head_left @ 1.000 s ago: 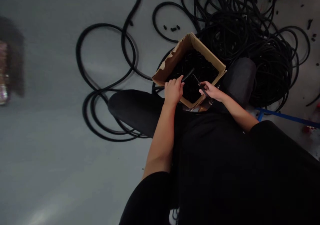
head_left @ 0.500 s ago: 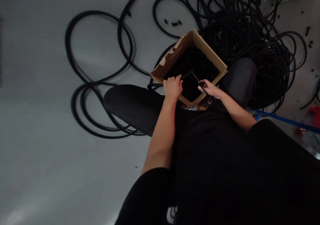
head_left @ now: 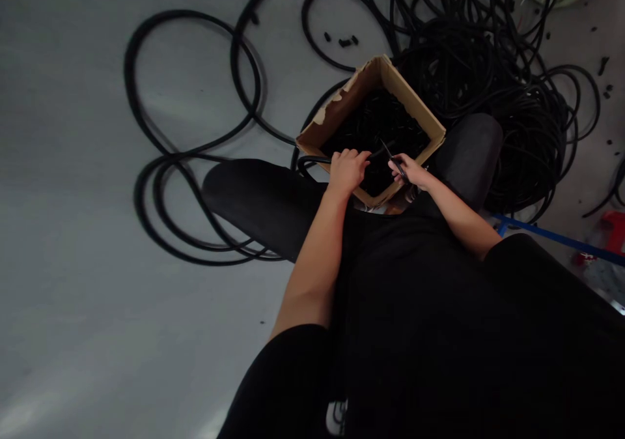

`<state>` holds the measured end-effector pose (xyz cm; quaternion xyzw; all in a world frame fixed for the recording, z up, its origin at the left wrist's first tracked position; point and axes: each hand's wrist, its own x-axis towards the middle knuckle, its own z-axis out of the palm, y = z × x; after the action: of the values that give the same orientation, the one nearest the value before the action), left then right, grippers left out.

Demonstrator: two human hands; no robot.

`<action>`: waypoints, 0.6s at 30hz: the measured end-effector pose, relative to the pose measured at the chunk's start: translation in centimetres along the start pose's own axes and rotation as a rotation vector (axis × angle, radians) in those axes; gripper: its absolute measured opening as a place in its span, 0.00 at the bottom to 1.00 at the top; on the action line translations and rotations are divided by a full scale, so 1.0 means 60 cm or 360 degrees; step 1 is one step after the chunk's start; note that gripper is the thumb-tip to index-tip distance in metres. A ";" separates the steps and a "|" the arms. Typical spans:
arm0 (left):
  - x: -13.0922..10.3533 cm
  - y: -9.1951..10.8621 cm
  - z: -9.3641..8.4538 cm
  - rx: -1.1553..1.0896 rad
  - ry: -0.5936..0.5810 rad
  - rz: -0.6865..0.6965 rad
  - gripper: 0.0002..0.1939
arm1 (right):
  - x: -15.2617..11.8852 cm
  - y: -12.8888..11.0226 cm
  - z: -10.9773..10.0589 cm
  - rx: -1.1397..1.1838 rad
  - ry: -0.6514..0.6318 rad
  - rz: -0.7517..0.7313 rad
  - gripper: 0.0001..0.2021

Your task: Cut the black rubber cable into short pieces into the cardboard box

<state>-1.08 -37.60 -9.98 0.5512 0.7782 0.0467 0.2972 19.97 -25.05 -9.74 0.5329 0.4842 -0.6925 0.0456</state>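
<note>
Between my knees stands an open cardboard box [head_left: 413, 94] with torn upper edges, holding many short black pieces [head_left: 385, 116]. My left hand [head_left: 347, 170] is closed around a black rubber hose [head_left: 312, 159] over the box's near left side. The hose's free end points right, above the contents. In my right hand [head_left: 409, 170] is a pair of scissors [head_left: 390, 152], gripped by dark handles. Its thin blades reach up and left to the hose, near its end. Whether the blades touch the hose I cannot tell.
Loose loops of black hose [head_left: 131, 87] lie on the grey floor at left. A big tangled heap of hose [head_left: 527, 146] is beyond my right knee. Small black offcuts [head_left: 344, 42] are scattered about. A blue bar [head_left: 547, 230] and a red object [head_left: 614, 227] are at right.
My left hand has moved right, carrying the hose further over the box, so its end now reaches past the scissors' blades. My right hand has stayed almost in place.
</note>
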 end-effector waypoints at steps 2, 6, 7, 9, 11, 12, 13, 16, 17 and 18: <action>0.000 -0.001 0.001 0.0001 0.0000 0.0031 0.27 | -0.006 -0.003 0.001 -0.0001 -0.0010 0.0051 0.24; 0.001 -0.004 0.006 0.0003 0.0001 0.0148 0.26 | -0.015 -0.009 0.001 -0.0002 -0.0011 0.0164 0.25; 0.002 -0.004 0.007 0.0001 -0.0001 0.0173 0.26 | -0.016 -0.010 0.001 0.0003 -0.0007 0.0186 0.25; 0.004 -0.005 0.009 -0.0006 -0.0026 0.0194 0.27 | -0.015 -0.012 0.000 0.0017 -0.0003 0.0213 0.24; 0.005 -0.007 0.009 -0.0017 -0.0061 0.0175 0.27 | -0.013 -0.012 -0.001 0.0033 -0.0020 0.0212 0.24; 0.006 -0.008 0.008 -0.0023 -0.0071 0.0156 0.27 | -0.012 -0.011 -0.002 0.0041 -0.0038 0.0202 0.24; 0.007 -0.010 0.007 -0.0029 -0.0072 0.0134 0.28 | -0.010 -0.010 -0.003 0.0050 -0.0058 0.0185 0.25; 0.007 -0.014 0.003 -0.0046 -0.0041 0.0072 0.28 | -0.007 -0.008 -0.004 0.0080 -0.0102 0.0107 0.26; 0.006 -0.015 0.001 -0.0052 -0.0028 0.0057 0.28 | -0.007 -0.008 -0.004 0.0085 -0.0105 0.0084 0.26; 0.006 -0.015 -0.001 -0.0057 -0.0017 0.0046 0.28 | -0.007 -0.008 -0.003 0.0083 -0.0105 0.0067 0.27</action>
<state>-1.91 -37.62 -10.45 0.5572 0.7676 0.0619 0.3106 19.99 -24.85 -9.13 0.5209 0.4530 -0.7208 0.0621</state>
